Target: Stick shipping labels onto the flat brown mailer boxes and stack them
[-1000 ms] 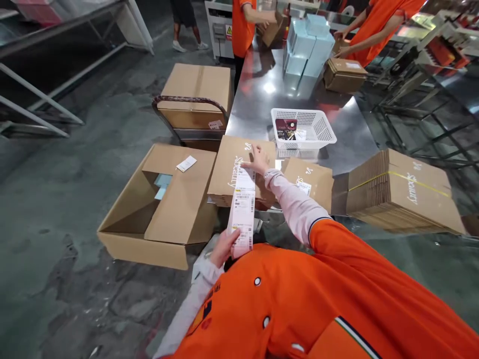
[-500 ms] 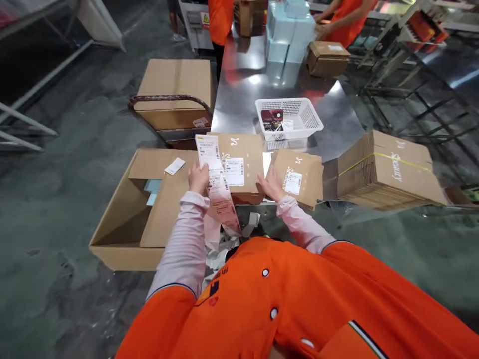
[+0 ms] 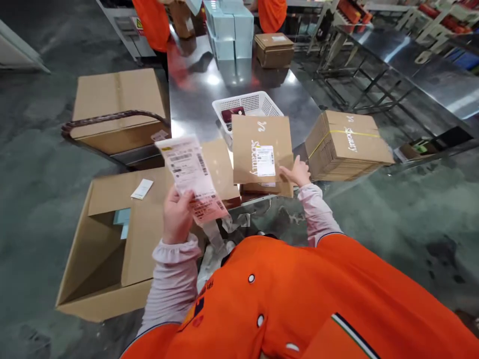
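Observation:
My left hand point(image 3: 177, 215) is closed on a strip of printed shipping labels point(image 3: 189, 172), raised over the table's near left corner. The lower end of the strip hangs down towards my body. With my right hand point(image 3: 298, 173) I grip the lower right corner of a flat folded carton point(image 3: 243, 132), which bears white lettering and a stuck-on label point(image 3: 265, 160). Under this carton lies another flat carton point(image 3: 282, 189), mostly covered. Left of it, partly behind the labels, is a stack of flat cartons point(image 3: 219, 162).
A white plastic basket point(image 3: 275, 107) sits behind the held carton. Strapped flat cartons point(image 3: 361, 142) are at right. An open large box point(image 3: 101, 304) stands at left, near a boxed trolley point(image 3: 116, 117). Light-blue boxes point(image 3: 228, 30) and co-workers in orange point(image 3: 151, 22) are farther back.
My right hand has moved from the left stack to the right, and a labelled flat carton has shifted right with it. My left hand has lifted the label strip. The view has swung right.

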Available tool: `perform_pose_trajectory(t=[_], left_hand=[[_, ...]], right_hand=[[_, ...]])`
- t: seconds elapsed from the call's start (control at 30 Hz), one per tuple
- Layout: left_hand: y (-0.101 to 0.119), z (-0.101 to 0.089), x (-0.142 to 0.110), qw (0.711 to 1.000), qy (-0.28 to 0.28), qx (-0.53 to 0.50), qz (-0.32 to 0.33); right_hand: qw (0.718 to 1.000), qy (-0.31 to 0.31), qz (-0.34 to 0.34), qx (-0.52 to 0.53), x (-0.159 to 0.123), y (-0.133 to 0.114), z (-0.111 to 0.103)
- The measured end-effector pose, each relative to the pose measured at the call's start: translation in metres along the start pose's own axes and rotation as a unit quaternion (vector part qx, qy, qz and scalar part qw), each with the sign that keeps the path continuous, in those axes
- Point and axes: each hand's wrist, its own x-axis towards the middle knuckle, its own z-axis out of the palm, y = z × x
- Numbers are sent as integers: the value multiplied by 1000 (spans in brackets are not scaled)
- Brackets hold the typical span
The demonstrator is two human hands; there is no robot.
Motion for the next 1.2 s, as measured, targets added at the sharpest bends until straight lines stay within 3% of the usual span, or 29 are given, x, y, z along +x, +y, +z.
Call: perform_pose_trajectory(t=[0.03, 0.1, 0.17, 0.2, 0.3, 0.4, 0.53, 0.63, 0.8, 1.0, 1.1, 1.2], left_hand=[[-4, 7, -9, 1000, 0, -6, 5], [-13, 18, -21, 999, -34, -2, -5], [-21, 23, -27, 996, -84, 13, -30], [-23, 24, -28, 995, -88, 13, -34], [-27, 20, -26, 999, -5, -20, -28], [-30, 14, -26, 997, 54, -29, -48], [-39, 15, -32, 995, 94, -15, -42], [-46, 16, -35, 990, 136, -13, -27], [-53, 6, -35, 996, 82, -21, -32], [-65, 7, -33, 987, 153, -40, -25], [-71, 6, -31, 986, 126, -103, -33], [-76, -2, -30, 986, 99, -127, -48]], right_hand=[[999, -34, -2, -8, -7, -9, 1], [981, -163, -62, 89, -33, -41, 22], [917, -285, -129, 248, -71, -76, 55], [894, -291, -131, 315, -90, -92, 71], [858, -323, -121, 381, -129, -117, 100], [845, -380, -136, 351, -124, -128, 98], [859, -388, -187, 276, -92, -147, 86], [857, -410, -209, 233, -85, -154, 89], [869, -390, -165, 255, -91, -146, 101], [863, -385, -170, 278, -90, -153, 106], [849, -415, -164, 282, -89, -155, 110], [865, -391, -211, 233, -89, -156, 110]])
